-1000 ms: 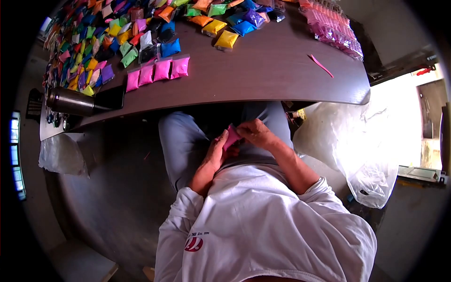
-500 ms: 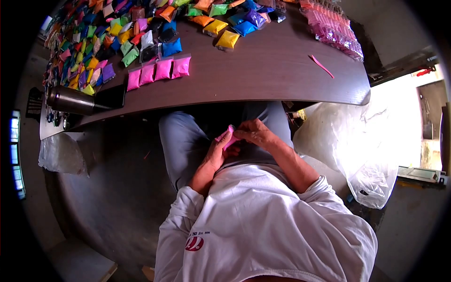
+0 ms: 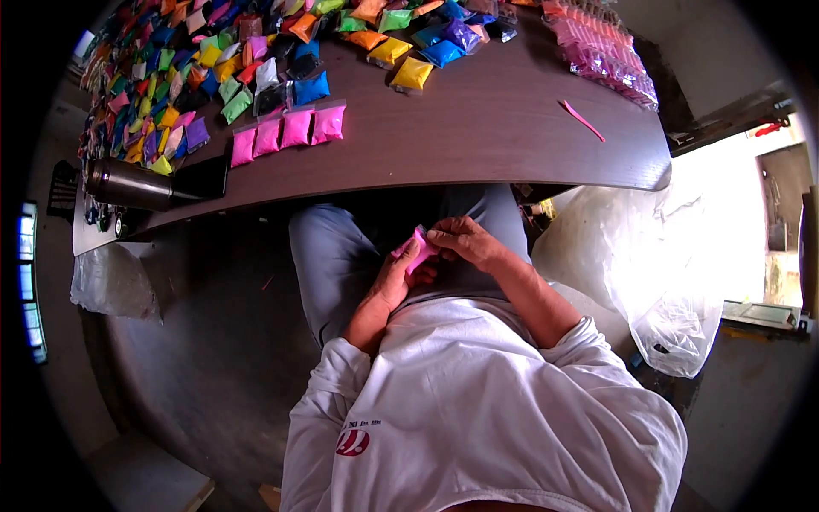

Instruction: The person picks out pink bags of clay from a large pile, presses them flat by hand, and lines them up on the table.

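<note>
Over my lap, a small pink packet (image 3: 420, 248) in clear plastic is held between both hands. My left hand (image 3: 401, 266) is closed around its left and lower side, thumb lying across the front. My right hand (image 3: 465, 240) pinches the packet's upper right edge with thumb and fingertips. What exactly the right fingertips grip is too small to make out beyond the plastic edge. On the table in front, a row of several like pink packets (image 3: 296, 127) lies side by side.
The brown table (image 3: 444, 136) bears a large heap of coloured packets (image 3: 162, 94) at left. A metal cylinder (image 3: 128, 182) lies near the left edge. Bundled pink packets (image 3: 597, 51) and a thin pink strip (image 3: 583, 121) are at right. A clear plastic bag (image 3: 665, 299) hangs at right.
My right hand has shifted slightly at the packet's upper edge, and more of the pink front shows between the hands. The things on the table have stayed in place.
</note>
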### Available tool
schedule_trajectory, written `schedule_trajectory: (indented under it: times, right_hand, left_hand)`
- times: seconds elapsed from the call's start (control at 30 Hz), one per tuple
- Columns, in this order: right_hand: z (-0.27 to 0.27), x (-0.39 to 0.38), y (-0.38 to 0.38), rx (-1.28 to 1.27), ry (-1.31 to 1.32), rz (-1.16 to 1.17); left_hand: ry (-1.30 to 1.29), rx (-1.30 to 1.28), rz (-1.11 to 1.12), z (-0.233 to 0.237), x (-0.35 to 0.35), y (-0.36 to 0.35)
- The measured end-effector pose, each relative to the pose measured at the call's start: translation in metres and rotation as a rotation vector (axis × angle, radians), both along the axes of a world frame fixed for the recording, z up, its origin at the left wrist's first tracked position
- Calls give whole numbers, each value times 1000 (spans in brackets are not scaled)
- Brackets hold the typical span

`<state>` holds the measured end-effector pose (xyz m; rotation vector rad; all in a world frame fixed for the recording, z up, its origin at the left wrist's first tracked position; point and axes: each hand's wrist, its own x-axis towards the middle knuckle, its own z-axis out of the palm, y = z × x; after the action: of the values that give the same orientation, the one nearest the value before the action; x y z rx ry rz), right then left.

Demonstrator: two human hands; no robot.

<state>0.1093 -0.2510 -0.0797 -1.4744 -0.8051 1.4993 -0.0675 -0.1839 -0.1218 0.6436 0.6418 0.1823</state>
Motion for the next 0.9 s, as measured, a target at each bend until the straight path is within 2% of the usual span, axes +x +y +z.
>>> schedule_trajectory:
  times: [0.27,0.6,0.8,0.87,0.9]
  right_hand:
    - [1,12,1,-55,92,107]
    - [1,9,0,-41,52,109]
    - [-8,4,2,-29,124,8]
    - [-14,-1,0,152,199,-95]
    - [-14,-3,-2,150,200,-94]
  left_hand:
    - [-15,11,3,4,1,-2]
    - [-39,-9,-5,0,1,0]
    - [-24,-17,1,2,1,0]
    - [-19,-17,3,3,1,0]
    - [-9,-14,5,4,1,0]
